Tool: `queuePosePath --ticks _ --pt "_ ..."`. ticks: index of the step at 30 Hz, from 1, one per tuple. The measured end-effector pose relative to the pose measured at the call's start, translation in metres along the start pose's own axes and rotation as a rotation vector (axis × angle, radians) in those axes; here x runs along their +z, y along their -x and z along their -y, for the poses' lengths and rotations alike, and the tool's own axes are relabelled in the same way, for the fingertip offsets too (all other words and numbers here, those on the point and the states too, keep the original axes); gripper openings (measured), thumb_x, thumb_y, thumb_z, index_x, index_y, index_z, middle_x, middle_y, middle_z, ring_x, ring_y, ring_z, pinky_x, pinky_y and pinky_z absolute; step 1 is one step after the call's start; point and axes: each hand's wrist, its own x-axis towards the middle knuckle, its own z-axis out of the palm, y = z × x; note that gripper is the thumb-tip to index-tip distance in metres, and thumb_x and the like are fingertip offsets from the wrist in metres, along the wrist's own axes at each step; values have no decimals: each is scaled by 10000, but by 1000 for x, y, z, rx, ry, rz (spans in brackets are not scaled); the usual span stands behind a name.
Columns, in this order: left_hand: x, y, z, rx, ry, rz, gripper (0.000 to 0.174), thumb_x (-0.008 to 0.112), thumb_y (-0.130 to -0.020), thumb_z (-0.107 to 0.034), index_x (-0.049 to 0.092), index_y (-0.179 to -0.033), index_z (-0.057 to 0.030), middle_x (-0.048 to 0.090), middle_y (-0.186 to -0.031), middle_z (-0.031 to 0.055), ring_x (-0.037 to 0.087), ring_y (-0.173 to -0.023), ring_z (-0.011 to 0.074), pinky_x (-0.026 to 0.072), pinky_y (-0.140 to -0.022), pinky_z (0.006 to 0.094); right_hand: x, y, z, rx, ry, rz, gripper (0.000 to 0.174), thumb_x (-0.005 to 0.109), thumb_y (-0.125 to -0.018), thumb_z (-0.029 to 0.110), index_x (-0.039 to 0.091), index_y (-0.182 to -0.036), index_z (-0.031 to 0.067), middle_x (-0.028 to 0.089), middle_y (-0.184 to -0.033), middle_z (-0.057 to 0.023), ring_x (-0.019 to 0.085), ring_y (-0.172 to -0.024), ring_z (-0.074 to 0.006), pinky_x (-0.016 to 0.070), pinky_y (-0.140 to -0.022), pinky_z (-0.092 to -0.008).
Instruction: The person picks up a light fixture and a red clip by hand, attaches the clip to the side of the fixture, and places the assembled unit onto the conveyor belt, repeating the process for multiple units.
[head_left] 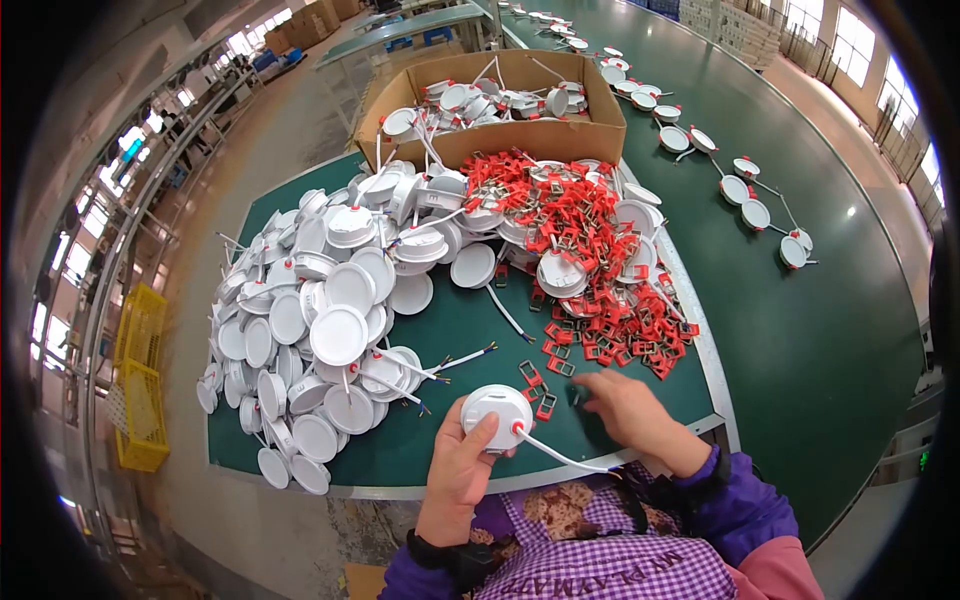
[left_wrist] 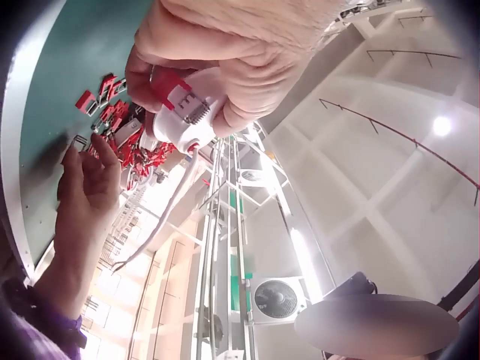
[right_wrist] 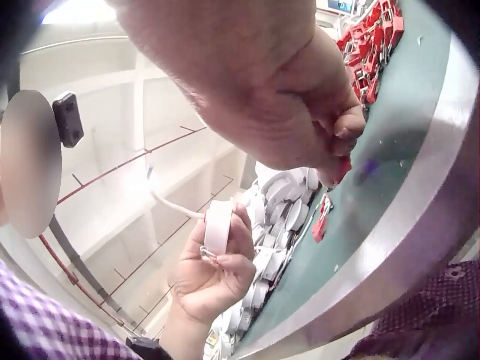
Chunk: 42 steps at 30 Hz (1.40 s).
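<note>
My left hand point(head_left: 455, 470) grips a round white downlight point(head_left: 500, 405) above the table's front edge, thumb over its rim. A white cable point(head_left: 565, 457) leaves its side through a red grommet and hangs to the right. In the left wrist view a red spring clip point(left_wrist: 172, 91) sits at the downlight's side, beside my fingers. My right hand point(head_left: 635, 415) is low over the green tabletop, right of a few loose red clips point(head_left: 532, 374). Its thumb and fingertips pinch a small red clip point(right_wrist: 343, 169), mostly hidden by the fingers in the right wrist view.
A large heap of white downlights point(head_left: 340, 335) covers the table's left side. Red clips point(head_left: 590, 230) are piled at the right, under a cardboard box point(head_left: 520, 140) of more lights. Beyond the metal edge point(head_left: 700, 330), a green conveyor point(head_left: 800, 200) carries several lights.
</note>
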Motion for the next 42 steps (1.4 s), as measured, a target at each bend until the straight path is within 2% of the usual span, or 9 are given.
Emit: queuePosePath --ticks 4,7,9,13,16,20,24,29,42 --pt "9 -5 4 -125 88 -2 315 552 -875 -108 464 -1171 -43 594 -1036 154 614 -909 309 463 -563 299 -18 -3 2 -24 -62 -171 223 589 -794 18 578 -1013 51 558 -872 -131 598 -718 -286 485 -624 -361" --pt "14 -8 8 -215 188 4 310 543 -882 -112 470 -1172 -31 600 -1020 134 609 -884 257 466 -583 289 -29 -6 16 300 -515 -140 141 582 -827 -9 562 -963 23 549 -762 -63 544 -558 -107 446 -506 -254" --pt "18 -8 11 -185 45 27 252 578 -874 -112 512 -1100 -21 612 -990 74 594 -822 148 464 -593 262 -28 -5 14 281 -483 -175 140 580 -829 -11 559 -964 18 557 -750 -62 543 -557 -103 444 -509 -250" --pt "27 -6 17 -106 -168 6 254 613 -853 -99 521 -1073 -13 619 -952 55 590 -791 111 451 -592 228 -17 -9 7 74 -433 -442 114 570 -834 -20 560 -945 0 577 -744 -61 555 -573 -82 442 -517 -227" --pt "33 -6 22 -25 -306 1 276 629 -830 -64 508 -1070 -5 616 -956 61 591 -786 105 452 -592 223 -19 -7 30 210 -808 -358 103 568 -834 -20 572 -936 -8 580 -742 -62 585 -625 -82 457 -541 -215" --pt "41 -5 26 64 -337 -5 268 640 -829 -73 514 -1054 3 606 -941 49 577 -797 80 459 -639 208 -6 -2 35 53 -469 -361 145 577 -827 -20 591 -971 -21 647 -820 -106 644 -727 -156 510 -653 -261" --pt "38 -7 32 177 -367 9 275 638 -835 -84 516 -1058 20 593 -941 44 571 -820 78 484 -709 228 -12 6 50 137 -420 -327 139 604 -811 -1 610 -948 -16 655 -849 -134 650 -749 -174 506 -661 -273" --pt "36 -6 36 196 -492 24 299 626 -837 -42 497 -1098 26 587 -997 66 572 -872 94 485 -758 231 -11 8 45 -39 -217 -402 165 641 -779 47 606 -937 18 617 -795 -134 616 -701 -285 486 -600 -341" --pt "43 -4 24 356 -759 68 250 651 -825 -124 568 -1036 -20 617 -873 48 562 -761 89 452 -663 238 -17 10 47 -49 -202 -385 169 651 -723 -48 608 -879 -2 615 -772 -108 620 -653 -221 482 -578 -302"
